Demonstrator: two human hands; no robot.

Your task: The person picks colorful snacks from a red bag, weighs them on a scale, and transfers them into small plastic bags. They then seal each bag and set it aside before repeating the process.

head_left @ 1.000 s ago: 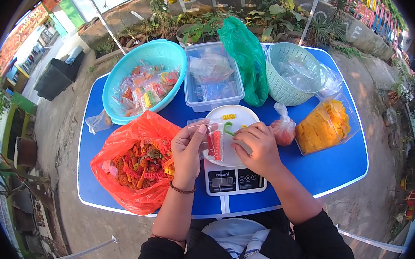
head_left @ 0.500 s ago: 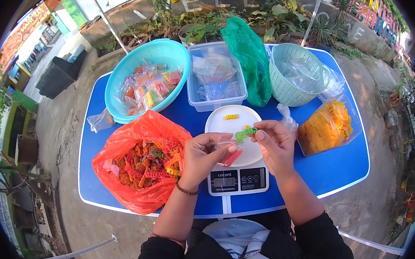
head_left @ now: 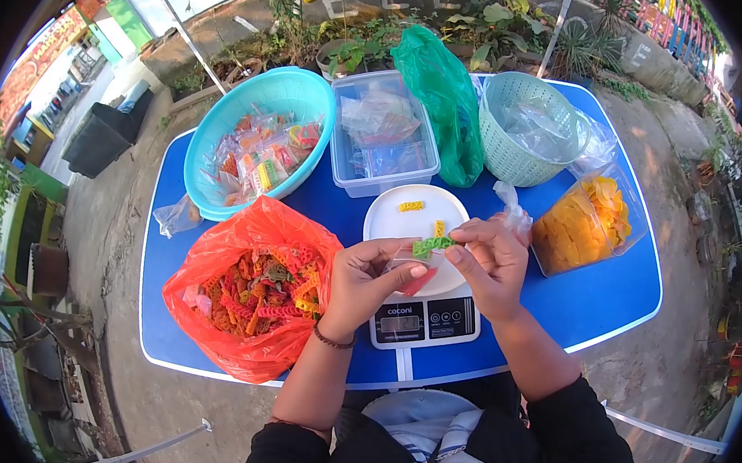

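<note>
My left hand (head_left: 359, 286) pinches a small clear plastic bag (head_left: 401, 262) by its edge, with a red cracker (head_left: 416, 283) in its lower part. Between the thumb and fingers of my right hand (head_left: 496, 267) is a green ridged cracker (head_left: 428, 247), held at the bag's mouth. Both hands are above the white plate of a kitchen scale (head_left: 379, 222), where a yellow cracker (head_left: 410, 206) lies near the far rim. Another yellow piece (head_left: 439, 227) shows just behind the green one. Left of my left hand, an orange-red bag (head_left: 207, 346) holds many coloured crackers (head_left: 259, 295).
Along the back of the blue table (head_left: 582, 303) stand a turquoise basin (head_left: 204, 187) of filled packets, a clear tub (head_left: 384, 179) of plastic bags, a green plastic bag (head_left: 459, 131) and a pale green basket (head_left: 503, 149). At right is a container of orange-yellow chips (head_left: 565, 233).
My right hand has brought the green cracker slightly down and left, to the small bag's mouth. The cracker now lies more level, overlapping the bag. The view has shifted slightly.
</note>
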